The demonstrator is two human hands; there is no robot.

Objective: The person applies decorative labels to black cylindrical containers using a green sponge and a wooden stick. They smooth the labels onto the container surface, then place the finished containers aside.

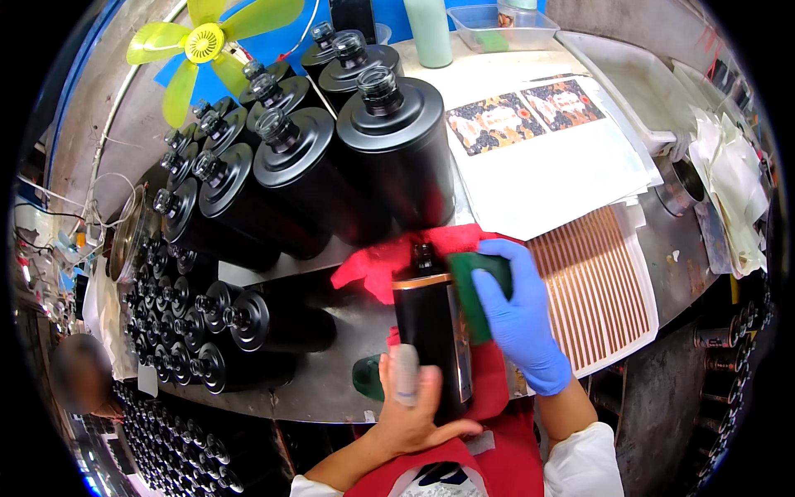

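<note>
A black bottle (424, 331) with a copper-coloured band near its shoulder lies tilted in front of me, its neck pointing away. My left hand (410, 418) is closed around its lower end, with a pale finger cover on one finger. In a blue glove, my right hand (530, 331) grips a green pad (472, 302) against the bottle's right side. Some of the gloved fingers are hidden behind the pad. Under and behind the bottle is a red cloth (373, 263). A smaller green piece (367, 378) rests on the metal table by my left hand.
Tall black bottles (393, 141) crowd the left and back of the table (356, 331), below a yellow-green fan (203, 43). To the right are printed sheets (530, 157), a striped sheet (592, 290) and a white tray (617, 91). Another person (83, 373) is at far left.
</note>
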